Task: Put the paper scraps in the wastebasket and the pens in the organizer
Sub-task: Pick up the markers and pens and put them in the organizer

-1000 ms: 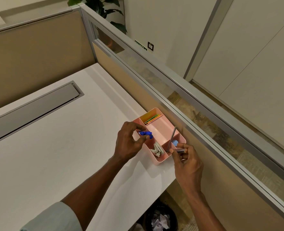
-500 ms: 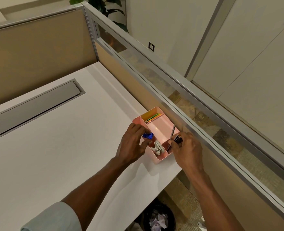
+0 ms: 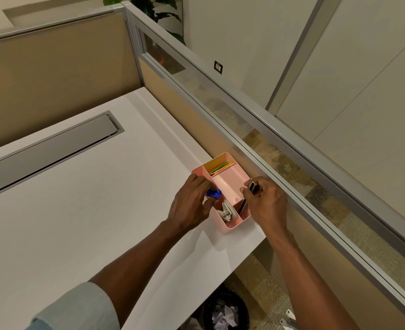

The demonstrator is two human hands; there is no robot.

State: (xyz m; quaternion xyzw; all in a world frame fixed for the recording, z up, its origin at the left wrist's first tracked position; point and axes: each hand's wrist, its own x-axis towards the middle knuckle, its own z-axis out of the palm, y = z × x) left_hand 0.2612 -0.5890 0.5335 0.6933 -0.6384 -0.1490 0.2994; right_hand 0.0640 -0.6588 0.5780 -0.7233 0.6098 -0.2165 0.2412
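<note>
At frame centre, the right hand point(image 3: 265, 203) pinches dark pens point(image 3: 252, 186) upright over the pink organizer point(image 3: 230, 226), aligning them for insertion. The left hand point(image 3: 192, 206) grips a blue object point(image 3: 213, 193), bracing the rim.

pink organizer point(image 3: 231, 226) smooth matt plastic; desk point(image 3: 77, 210) smooth white laminate.

A white desk point(image 3: 82, 210) fills a cubicle corner, with a grey cable tray lid point(image 3: 46, 148) set flush in its top. Tan partition panels point(image 3: 54, 72) framed in grey metal stand behind and to the right, topped by a glass strip point(image 3: 220, 110). Beyond are pale walls point(image 3: 244, 44), a wall plate point(image 3: 218, 67), a leafy plant point(image 3: 158, 8) and mottled carpet point(image 3: 320, 198).
</note>
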